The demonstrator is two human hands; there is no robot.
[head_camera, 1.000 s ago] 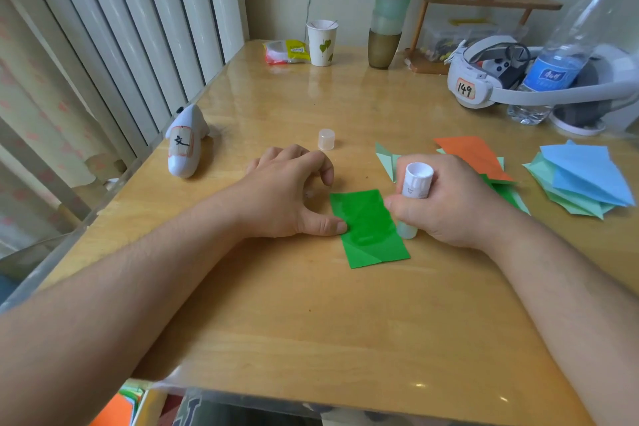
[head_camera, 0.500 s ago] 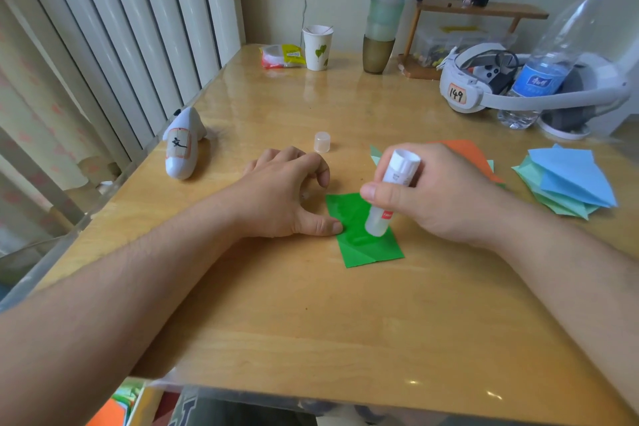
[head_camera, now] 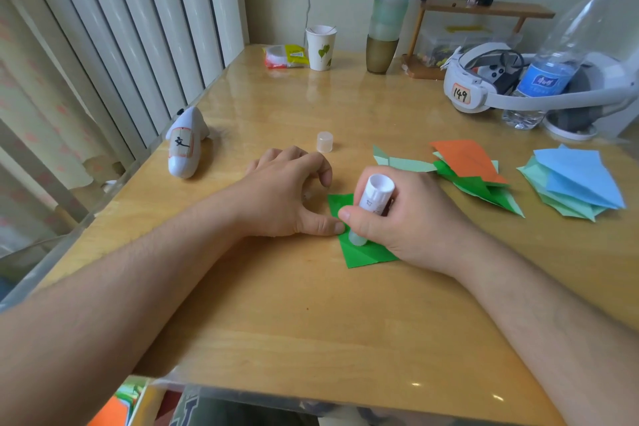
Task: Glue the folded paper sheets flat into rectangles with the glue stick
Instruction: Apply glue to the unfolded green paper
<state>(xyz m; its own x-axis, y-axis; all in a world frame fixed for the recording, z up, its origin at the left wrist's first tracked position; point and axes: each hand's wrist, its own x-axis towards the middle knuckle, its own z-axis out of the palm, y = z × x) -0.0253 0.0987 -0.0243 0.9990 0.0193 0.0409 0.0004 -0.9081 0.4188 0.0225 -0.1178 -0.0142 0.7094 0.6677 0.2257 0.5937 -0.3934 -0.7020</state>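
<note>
Fingers of our right hand (head_camera: 397, 218) are curled round the glue stick (head_camera: 371, 204), tip down on the green folded sheet (head_camera: 359, 256); left hand (head_camera: 290, 197) has its fingers loosely curled, holding nothing, thumb laid flat at the sheet's left edge to pin it. Sheet sits mid-table (head_camera: 311, 322), just in front of both hands. To do this step well imo: keep the thumb pressing so the paper can't skid, run short light strokes w/ the stick toward the free edge, cover right up to the fold lines, then press flat (flap state under the hand: can't tell). Sheet's long axis runs near-to-far, tilted a bit left at the far end. Stick leans w/ its butt up and toward the far right. Cap (head_camera: 324, 142) stands apart, beyond the left hand.
</note>
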